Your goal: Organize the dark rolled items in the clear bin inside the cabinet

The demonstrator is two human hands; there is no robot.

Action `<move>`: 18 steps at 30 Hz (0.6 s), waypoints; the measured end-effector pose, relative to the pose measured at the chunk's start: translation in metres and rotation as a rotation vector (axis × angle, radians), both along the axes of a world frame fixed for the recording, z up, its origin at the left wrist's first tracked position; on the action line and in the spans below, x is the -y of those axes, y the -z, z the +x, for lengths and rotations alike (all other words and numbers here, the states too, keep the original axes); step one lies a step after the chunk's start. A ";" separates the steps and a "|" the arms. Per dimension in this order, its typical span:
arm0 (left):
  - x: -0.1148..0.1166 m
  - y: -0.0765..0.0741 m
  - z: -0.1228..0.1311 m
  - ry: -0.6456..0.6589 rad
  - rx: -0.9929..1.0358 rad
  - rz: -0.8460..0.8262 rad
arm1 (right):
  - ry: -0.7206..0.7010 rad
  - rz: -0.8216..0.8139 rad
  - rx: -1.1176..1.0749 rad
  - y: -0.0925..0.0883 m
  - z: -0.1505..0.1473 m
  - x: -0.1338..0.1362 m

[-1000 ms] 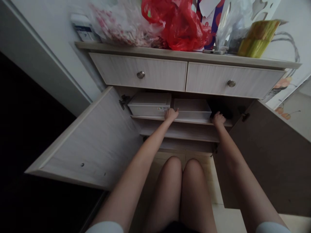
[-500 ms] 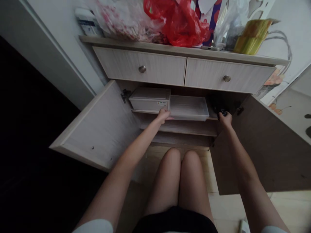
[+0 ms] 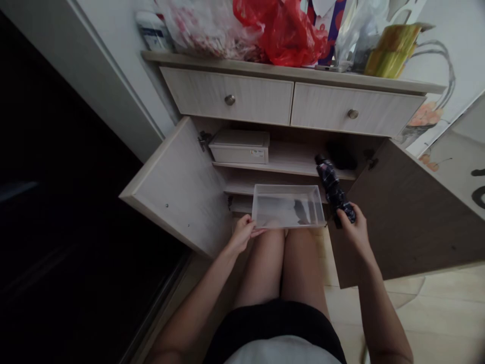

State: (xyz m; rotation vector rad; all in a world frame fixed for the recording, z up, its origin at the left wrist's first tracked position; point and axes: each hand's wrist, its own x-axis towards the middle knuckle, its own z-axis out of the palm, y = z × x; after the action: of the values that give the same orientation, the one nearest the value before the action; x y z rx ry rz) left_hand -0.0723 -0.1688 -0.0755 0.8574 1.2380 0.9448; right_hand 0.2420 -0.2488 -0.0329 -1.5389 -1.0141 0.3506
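My left hand (image 3: 241, 234) is closed on the front left corner of a clear plastic bin (image 3: 278, 205), which hangs above my knees in front of the shelves. A dark reflection or shape shows at the bin's right side. In my right hand (image 3: 355, 226) is a dark, patterned folded umbrella (image 3: 330, 183), gripped at its near end. Its far end points up and left, close to the upper shelf (image 3: 290, 155). On that shelf's left stands a lidded white box (image 3: 239, 153) with a small label.
Two cabinet doors stand wide, the left door (image 3: 178, 192) and the right door (image 3: 409, 212). A black item (image 3: 341, 154) lies at the shelf's right. Above are two drawers with round knobs. The top holds a red plastic bag (image 3: 282, 35), a white bottle (image 3: 152, 33) and a yellow package (image 3: 394, 50).
The clear bin has come off the upper shelf toward me in my left hand. My right hand has drawn the umbrella out of the cabinet's right side.
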 end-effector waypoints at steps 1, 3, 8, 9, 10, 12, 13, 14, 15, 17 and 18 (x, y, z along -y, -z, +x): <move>0.008 0.003 -0.002 0.007 0.025 -0.009 | -0.039 -0.013 0.024 0.004 -0.013 0.008; 0.020 0.006 -0.006 0.033 0.057 -0.031 | -0.109 -0.033 0.096 0.012 -0.036 0.019; 0.030 0.008 -0.013 0.146 -0.025 -0.137 | -0.316 -0.069 0.298 0.021 -0.062 0.019; 0.029 0.008 -0.014 0.164 -0.070 -0.136 | -0.359 -0.069 0.332 0.021 -0.061 0.016; 0.028 0.008 -0.015 0.178 -0.122 -0.128 | -0.397 -0.069 0.365 0.021 -0.058 0.013; 0.024 0.008 -0.017 0.188 -0.217 -0.099 | -0.465 -0.078 0.425 0.020 -0.050 0.006; 0.021 0.008 -0.019 0.190 -0.247 -0.088 | -0.494 -0.086 0.449 0.019 -0.046 0.002; 0.018 0.008 -0.020 0.190 -0.267 -0.083 | -0.512 -0.095 0.468 0.019 -0.041 -0.002; 0.015 0.009 -0.021 0.198 -0.278 -0.083 | -0.522 -0.104 0.485 0.018 -0.037 -0.005; 0.011 0.011 -0.023 0.237 -0.285 -0.090 | -0.524 -0.117 0.515 0.016 -0.030 -0.010; 0.009 0.012 -0.023 0.254 -0.287 -0.087 | -0.525 -0.123 0.527 0.015 -0.028 -0.012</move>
State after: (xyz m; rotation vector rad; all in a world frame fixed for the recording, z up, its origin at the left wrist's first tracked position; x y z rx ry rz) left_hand -0.0956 -0.1780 -0.0873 1.0794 1.3641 0.5734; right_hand 0.2144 -0.2368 -0.0480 -1.4892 -1.8515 0.3813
